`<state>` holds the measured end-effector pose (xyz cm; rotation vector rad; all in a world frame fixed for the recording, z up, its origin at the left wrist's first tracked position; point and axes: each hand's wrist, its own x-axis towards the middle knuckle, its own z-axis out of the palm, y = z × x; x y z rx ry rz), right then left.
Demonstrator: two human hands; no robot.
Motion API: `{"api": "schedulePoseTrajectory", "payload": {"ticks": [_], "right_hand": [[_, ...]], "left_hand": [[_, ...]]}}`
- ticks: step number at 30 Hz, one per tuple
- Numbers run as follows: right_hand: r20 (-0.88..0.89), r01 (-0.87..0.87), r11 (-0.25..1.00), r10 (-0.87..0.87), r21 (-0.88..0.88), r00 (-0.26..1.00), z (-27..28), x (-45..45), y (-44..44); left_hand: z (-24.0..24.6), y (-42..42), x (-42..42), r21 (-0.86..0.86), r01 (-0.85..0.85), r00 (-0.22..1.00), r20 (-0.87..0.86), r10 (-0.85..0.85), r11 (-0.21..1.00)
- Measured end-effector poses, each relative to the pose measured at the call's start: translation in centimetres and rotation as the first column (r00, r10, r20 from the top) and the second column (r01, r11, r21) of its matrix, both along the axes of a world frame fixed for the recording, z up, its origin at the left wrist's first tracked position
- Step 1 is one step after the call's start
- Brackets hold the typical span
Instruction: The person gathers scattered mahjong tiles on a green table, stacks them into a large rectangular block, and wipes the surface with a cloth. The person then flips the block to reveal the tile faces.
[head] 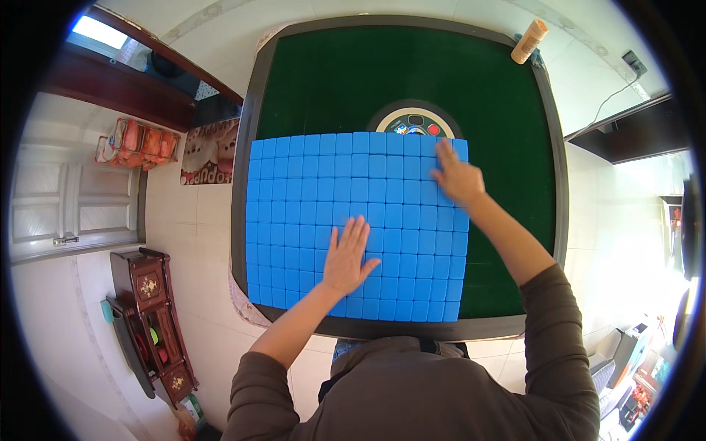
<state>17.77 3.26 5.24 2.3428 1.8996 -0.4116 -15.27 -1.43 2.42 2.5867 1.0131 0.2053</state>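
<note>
Rows of blue-backed mahjong tiles lie face down, edge to edge, in one large rectangular block on the green felt of a mahjong table. My left hand rests flat on the tiles near the lower middle of the block, fingers spread and pointing away from me. My right hand lies on the tiles at the upper right corner, its fingers reaching towards the far row and its palm over the right edge. Neither hand has a tile between its fingers. The block's far edge partly covers the round control panel at the table's centre.
A dark raised rim frames the table. At its far right corner stands a tan cylindrical container. A dark wooden cabinet is against the left wall, and a wire rack with red items is beyond the table's left side.
</note>
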Motion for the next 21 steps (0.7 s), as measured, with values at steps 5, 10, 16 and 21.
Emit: {"api": "schedulePoseTrajectory", "payload": {"ticks": [5, 10, 16, 21], "right_hand": [[-0.259, -0.325, 0.945, 0.306, -0.031, 0.916, 0.9, -9.2, -5.9], [-0.512, -0.616, 0.787, 0.547, 0.044, 0.662, -0.4, -18.7, -14.3], [-0.712, -0.334, 0.876, 0.479, 0.348, 0.514, -1.9, -17.0, -18.5], [-0.641, 0.376, 0.773, 0.051, 0.51, 0.766, 0.0, -1.8, -5.7]], "left_hand": [[0.4, 7.6, 5.3, 0.074, -0.06, 0.977, 0.211, 0.043, 0.995], [0.3, 19.9, 11.6, -0.052, -0.143, 0.99, -0.003, 0.143, 0.988], [-0.5, 17.5, 12.0, 0.11, -0.079, 0.985, -0.141, 0.094, 0.991], [-2.3, 13.0, 8.9, 0.293, -0.045, 0.993, -0.092, 0.075, 0.955]]}}
